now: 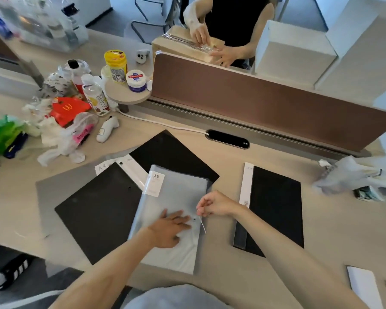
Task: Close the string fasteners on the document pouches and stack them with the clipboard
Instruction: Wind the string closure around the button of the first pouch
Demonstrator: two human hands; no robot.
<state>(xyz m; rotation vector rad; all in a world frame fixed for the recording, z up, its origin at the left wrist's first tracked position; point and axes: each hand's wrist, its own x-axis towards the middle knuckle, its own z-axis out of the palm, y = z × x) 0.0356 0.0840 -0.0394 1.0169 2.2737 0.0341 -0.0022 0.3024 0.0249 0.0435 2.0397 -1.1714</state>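
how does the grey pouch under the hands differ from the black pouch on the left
The grey pouch bears a "20" label; the black pouch shows none. The left hand presses the grey pouch and the right hand pinches its string; the black pouch lies untouched. Both lie flat and have a round button.

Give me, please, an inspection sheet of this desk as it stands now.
Surface: beige desk.
Job's things: grey pouch in the middle, string loose; black folder on its left; second black folder on its right.
Clutter: bottles, plastic bags and a red wrapper far left; crumpled bag far right.
Hands: left hand presses flat on the grey pouch; right hand pinches the string.
Cables: white cable runs to the desk slot.
Surroundings: brown divider; behind it another person handles a cardboard box.
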